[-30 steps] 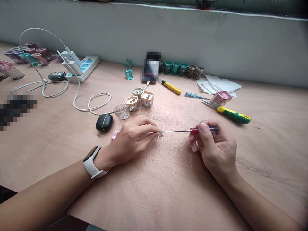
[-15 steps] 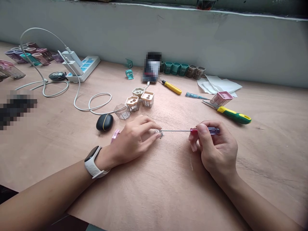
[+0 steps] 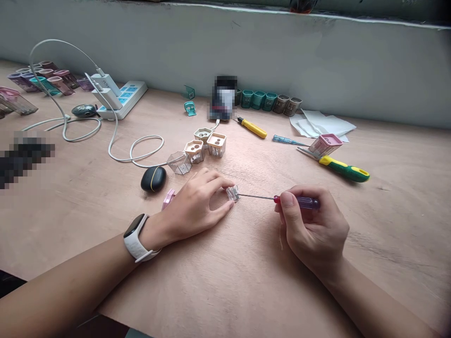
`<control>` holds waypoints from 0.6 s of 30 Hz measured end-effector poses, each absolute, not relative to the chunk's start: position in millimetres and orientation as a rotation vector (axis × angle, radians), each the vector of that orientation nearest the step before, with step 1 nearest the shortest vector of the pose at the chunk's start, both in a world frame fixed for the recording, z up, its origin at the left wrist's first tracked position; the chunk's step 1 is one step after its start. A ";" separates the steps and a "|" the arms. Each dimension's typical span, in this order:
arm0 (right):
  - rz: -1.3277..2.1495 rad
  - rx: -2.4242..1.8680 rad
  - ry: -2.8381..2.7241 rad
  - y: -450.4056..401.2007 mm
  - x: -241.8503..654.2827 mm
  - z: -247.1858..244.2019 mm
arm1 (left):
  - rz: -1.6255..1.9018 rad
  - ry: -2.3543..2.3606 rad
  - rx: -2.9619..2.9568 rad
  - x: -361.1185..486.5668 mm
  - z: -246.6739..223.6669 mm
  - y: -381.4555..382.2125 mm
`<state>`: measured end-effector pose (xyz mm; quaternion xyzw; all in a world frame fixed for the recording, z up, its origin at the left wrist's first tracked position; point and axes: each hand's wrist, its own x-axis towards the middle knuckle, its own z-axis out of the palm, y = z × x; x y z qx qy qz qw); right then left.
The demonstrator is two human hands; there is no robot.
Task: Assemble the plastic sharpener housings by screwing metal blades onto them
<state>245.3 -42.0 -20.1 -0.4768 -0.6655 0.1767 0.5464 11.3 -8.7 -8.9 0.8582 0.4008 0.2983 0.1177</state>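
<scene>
**Left hand (image 3: 190,209) pinching a small clear plastic piece (image 3: 233,193) as a precision screwdriver (image 3: 298,202) reaches it**

The small clear plastic piece is sitting on the worktop (image 3: 246,281), just in front of the person, and the left fingers are closing narrowly around it from the near side. The right hand (image 3: 313,230) is gripping the purple-and-red screwdriver handle between thumb and fingers, with its thin steel shaft running level to the piece's edge. Whether the tip is entering the piece is too small to tell.

A pink plastic part (image 3: 168,199) is lying by the left palm, and a black earbud case (image 3: 153,179) is resting nearby. Four small plastic housings (image 3: 203,145) are standing in a loose cluster beyond the hands — three with peach or tan tops, one clear and on its side. Farther back, teal and brown housings (image 3: 268,101) are lining up against the wall, and more pink and purple ones (image 3: 42,82) are lying at the far left. Two other screwdrivers (image 3: 345,171) are waiting to the right. Which housings are finished and which remain — the pictures are not showing that.
</scene>
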 end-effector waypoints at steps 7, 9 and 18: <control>0.342 -1.146 -1.646 -43.7 245.6 -21.9 | 0.876 1.158 2.512 11.9 -10.9 -7.8; 0.328 -1.136 -1.654 -44.1 245.2 -21.5 | 0.876 1.154 2.512 11.8 -11.1 -7.8; 0.231 -1.098 -1.714 -44.4 244.7 -20.8 | 0.930 1.125 2.494 11.6 -11.7 -8.5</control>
